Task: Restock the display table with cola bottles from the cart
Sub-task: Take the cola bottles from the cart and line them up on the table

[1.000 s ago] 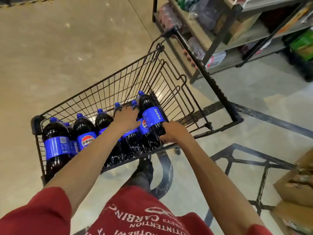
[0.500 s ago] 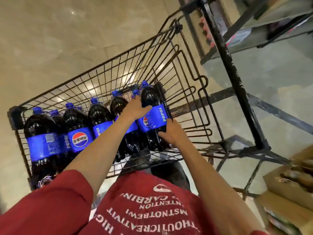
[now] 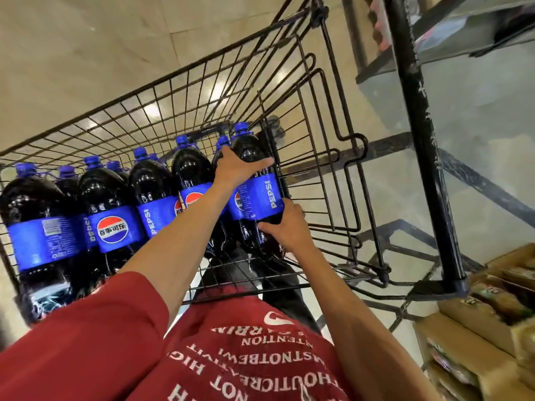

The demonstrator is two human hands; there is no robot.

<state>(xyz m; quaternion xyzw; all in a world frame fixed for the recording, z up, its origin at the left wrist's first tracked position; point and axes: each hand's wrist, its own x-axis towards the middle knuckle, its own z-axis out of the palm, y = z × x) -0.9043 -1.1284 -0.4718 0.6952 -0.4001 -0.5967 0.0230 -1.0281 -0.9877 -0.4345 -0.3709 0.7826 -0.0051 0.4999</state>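
Your 2 hands, left (image 3: pixel 237 166) high, right (image 3: pixel 285 227) low, grip the bottle (image 3: pixel 257 192) mid-frame to steady lifting from the cart (image 3: pixel 173 91).

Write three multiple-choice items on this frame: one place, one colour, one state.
1. Where in the black wire shopping cart does the held dark plastic cola bottle with blue label stand?
A. left end of the row
B. mid-row
C. right end of the row

2. What colour are the bottles' screw caps?
A. red
B. blue
C. white

3. Which hands hold that bottle?
A. both
B. left only
C. neither

Key:
1 C: it stands by the cart's right side wall.
2 B: every visible cap is blue.
3 A: the left hand grips its shoulder and the right hand grips its lower body.
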